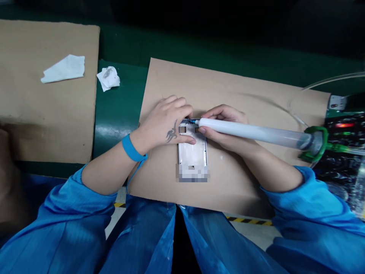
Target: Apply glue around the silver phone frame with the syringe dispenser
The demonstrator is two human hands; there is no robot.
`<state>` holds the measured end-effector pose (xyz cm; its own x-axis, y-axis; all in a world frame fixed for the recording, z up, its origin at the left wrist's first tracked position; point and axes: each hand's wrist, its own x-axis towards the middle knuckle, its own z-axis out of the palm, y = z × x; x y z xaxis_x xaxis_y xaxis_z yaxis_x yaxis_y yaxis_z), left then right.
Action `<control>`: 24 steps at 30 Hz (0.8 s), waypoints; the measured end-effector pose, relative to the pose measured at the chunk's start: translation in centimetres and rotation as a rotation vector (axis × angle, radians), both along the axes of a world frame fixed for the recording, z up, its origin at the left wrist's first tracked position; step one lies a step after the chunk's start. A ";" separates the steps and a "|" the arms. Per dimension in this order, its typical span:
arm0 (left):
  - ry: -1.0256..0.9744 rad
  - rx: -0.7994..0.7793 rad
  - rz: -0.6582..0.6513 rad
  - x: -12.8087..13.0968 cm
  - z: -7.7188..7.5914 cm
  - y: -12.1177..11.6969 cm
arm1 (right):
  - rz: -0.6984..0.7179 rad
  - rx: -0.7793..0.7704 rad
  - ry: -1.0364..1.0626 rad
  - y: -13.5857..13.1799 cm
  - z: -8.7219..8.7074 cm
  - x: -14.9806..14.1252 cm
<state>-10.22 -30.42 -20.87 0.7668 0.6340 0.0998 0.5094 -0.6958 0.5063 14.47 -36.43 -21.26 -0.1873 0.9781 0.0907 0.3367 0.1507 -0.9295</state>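
A flat, pale metal phone frame with small cut-outs near its far end lies on a cardboard sheet in front of me. My left hand, with a blue band at the wrist, grips the frame's far left part, its thumb across the face and its fingers curled at the far edge. My right hand is closed around the front of a long white dispensing syringe. The syringe points left, nearly level, with its thin blue tip at the frame's far edge. Whether the tip touches the frame, I cannot tell.
A green cap joins the syringe's rear to a clear hose. Dark equipment with a red light stands at right. Left are a crumpled white tissue, another cardboard sheet with a white scrap, and someone's blurred arm.
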 end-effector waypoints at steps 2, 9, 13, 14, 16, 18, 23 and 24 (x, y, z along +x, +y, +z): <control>0.003 -0.008 0.005 0.0 0.1 0.0 | -0.007 0.002 0.007 0.0 0.1 -0.1; 0.004 -0.046 0.014 0.1 0.2 0.0 | -0.040 -0.042 -0.009 0.0 0.2 -0.2; 0.011 -0.044 0.018 0.1 0.2 0.0 | -0.040 -0.032 -0.016 0.0 0.3 -0.1; 0.016 -0.044 0.018 0.1 0.3 0.0 | -0.040 -0.029 -0.019 -0.1 0.2 -0.1; 0.023 -0.048 0.016 0.1 0.3 0.0 | -0.038 -0.025 -0.027 -0.1 0.2 -0.1; 0.023 -0.049 0.014 0.1 0.3 0.0 | -0.036 -0.019 -0.032 -0.1 0.2 -0.1; 0.016 -0.042 0.017 0.1 0.3 -0.1 | -0.036 0.010 -0.024 -0.1 0.0 0.0; 0.015 -0.044 0.018 0.1 0.4 -0.1 | -0.035 0.010 -0.020 -0.1 0.0 0.0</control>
<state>-10.11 -30.49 -20.52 0.7564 0.6513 0.0600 0.5297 -0.6639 0.5278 14.45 -36.53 -21.23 -0.1546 0.9832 0.0970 0.3604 0.1475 -0.9211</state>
